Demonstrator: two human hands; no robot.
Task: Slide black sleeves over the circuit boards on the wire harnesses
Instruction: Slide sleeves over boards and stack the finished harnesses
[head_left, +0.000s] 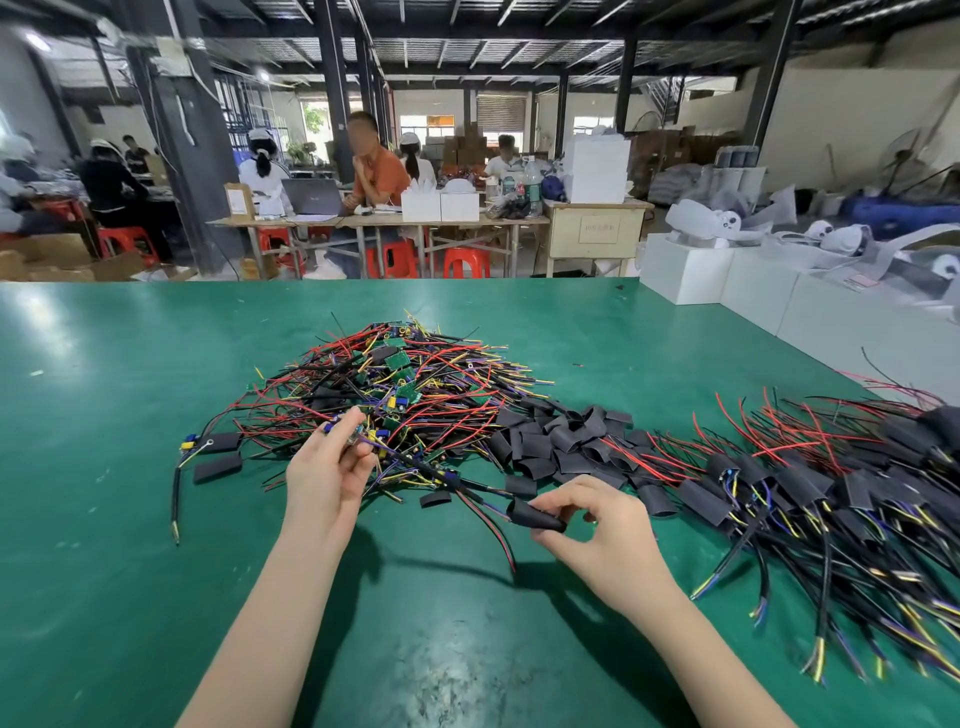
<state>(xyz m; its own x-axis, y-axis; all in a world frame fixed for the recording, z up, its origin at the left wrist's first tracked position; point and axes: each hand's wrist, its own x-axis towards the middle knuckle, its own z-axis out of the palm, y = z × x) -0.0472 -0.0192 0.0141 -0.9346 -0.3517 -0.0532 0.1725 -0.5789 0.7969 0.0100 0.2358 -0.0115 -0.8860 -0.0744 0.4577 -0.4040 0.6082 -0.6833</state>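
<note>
1. Left hand (328, 470) pinches a circuit board (349, 434) with its wires at the 6 o'clock edge of the tangled harness pile (395, 387). Fingers are curled round it.
2. Right hand (592, 525) pinches a black sleeve (537, 518) between thumb and fingertips, just above the green table (130, 519). The harness wires (467, 491) run from the board into the sleeve's 9 o'clock mouth.
3. Step in hand, as I read it: sleeve is threaded on the wires, not yet over the board.
4. To do it well: keep the wires taut between both hands, hold the sleeve mouth round rather than squashed flat, and feed the board in edge first.
5. Risk: components snagging the rim. Wiggle, don't force.
6. Loose sleeves (550, 441) lie at 3 o'clock of the pile; sleeved harnesses (789, 488) further at 3 o'clock.
</note>
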